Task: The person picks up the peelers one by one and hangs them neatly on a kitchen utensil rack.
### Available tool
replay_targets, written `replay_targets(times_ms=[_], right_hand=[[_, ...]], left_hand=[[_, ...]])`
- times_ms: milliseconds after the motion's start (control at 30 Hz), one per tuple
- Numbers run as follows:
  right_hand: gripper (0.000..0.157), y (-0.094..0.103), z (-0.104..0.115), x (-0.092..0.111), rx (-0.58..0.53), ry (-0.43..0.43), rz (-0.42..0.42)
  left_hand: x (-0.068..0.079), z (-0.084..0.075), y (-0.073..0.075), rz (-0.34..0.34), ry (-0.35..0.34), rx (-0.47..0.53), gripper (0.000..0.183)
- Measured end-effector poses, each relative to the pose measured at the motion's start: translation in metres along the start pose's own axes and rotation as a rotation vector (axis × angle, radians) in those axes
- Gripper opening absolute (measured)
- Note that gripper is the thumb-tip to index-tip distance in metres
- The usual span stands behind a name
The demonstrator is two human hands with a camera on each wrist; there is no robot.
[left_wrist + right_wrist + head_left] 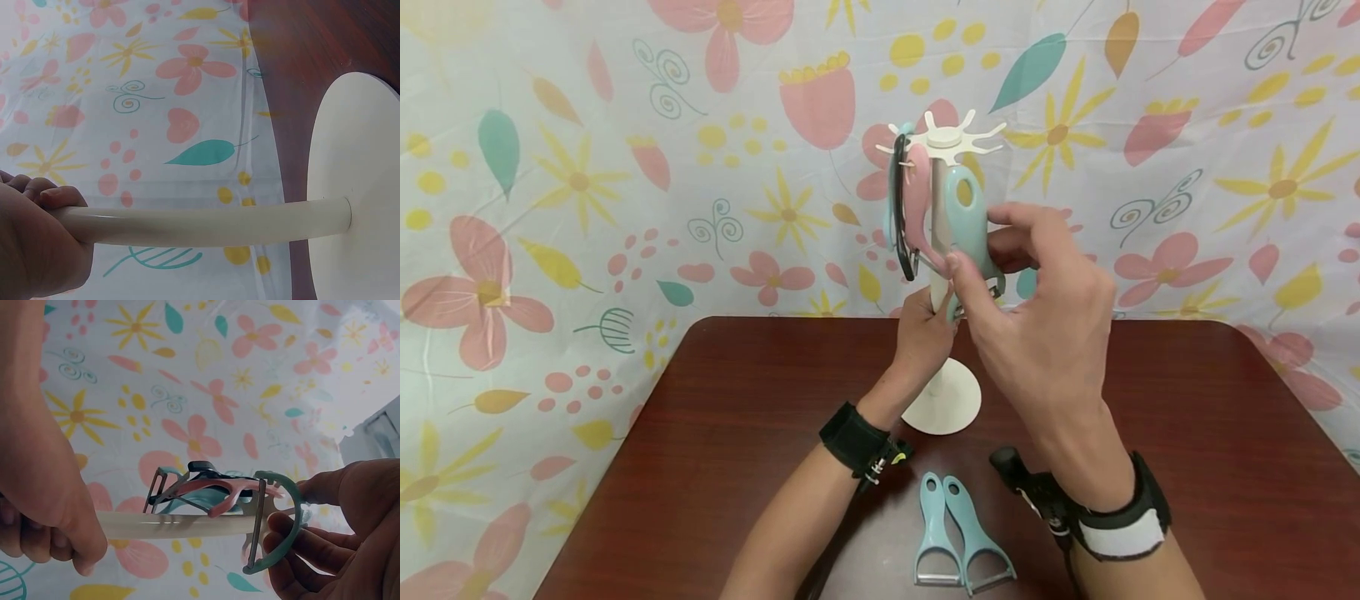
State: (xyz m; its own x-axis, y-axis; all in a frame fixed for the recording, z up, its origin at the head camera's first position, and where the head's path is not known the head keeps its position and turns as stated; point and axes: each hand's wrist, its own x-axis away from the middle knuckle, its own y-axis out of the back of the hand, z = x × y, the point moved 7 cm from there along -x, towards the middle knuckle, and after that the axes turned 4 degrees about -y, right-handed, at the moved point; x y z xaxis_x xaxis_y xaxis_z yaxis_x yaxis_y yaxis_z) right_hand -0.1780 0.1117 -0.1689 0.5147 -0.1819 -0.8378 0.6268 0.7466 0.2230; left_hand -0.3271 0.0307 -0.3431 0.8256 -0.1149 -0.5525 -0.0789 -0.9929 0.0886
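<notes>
Two hands [923,329] [1051,321] grip stand [938,208], peeler [970,232]; base [946,404] inside far table edge [1172,323]

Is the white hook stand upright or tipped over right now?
Upright: the stand rises vertically from its round base on the table, the left hand gripping its pole.

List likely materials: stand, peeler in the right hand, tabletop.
Stand: probably plastic, satin cream; smooth, soft sheen along the pole. Painted metal not ruled out.
Peeler: likely plastic handle, glossy blue-green, smooth with highlights; blade looks metal, thin and grey.
Tabletop: wood or wood-look laminate, can't tell; reddish-brown with slight shine.
</notes>
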Motion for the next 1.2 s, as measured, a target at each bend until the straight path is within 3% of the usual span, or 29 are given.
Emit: replay_targets(times_ms=[200, 433, 667, 967, 1200], right_hand=[[0.034, -0.002, 0.001, -0.004, 0.002, 0.027, -0.004], [0.031, -0.004, 0.012, -0.011, -0.028, 0.009, -0.019], [0.029, -0.007, 0.012, -0.013, -0.034, 0.018, -0.028], [0.03, -0.012, 0.01, -0.017, -0.025, 0.007, -0.011], [0.032, -0.017, -0.002, -0.016, -0.032, -0.061, -0.007]], left_hand=[[0.001, 0.0, -0.002, 0.016, -0.008, 0.041, 0.041], [0.0, -0.001, -0.002, 0.028, -0.02, 0.071, 0.043], [0.005, -0.036, 0.003, 0.042, -0.036, 0.09, 0.044], [0.004, -0.036, 0.003, 0.046, -0.033, 0.075, 0.047], [0.005, -0.035, 0.004, 0.042, -0.034, 0.085, 0.047]])
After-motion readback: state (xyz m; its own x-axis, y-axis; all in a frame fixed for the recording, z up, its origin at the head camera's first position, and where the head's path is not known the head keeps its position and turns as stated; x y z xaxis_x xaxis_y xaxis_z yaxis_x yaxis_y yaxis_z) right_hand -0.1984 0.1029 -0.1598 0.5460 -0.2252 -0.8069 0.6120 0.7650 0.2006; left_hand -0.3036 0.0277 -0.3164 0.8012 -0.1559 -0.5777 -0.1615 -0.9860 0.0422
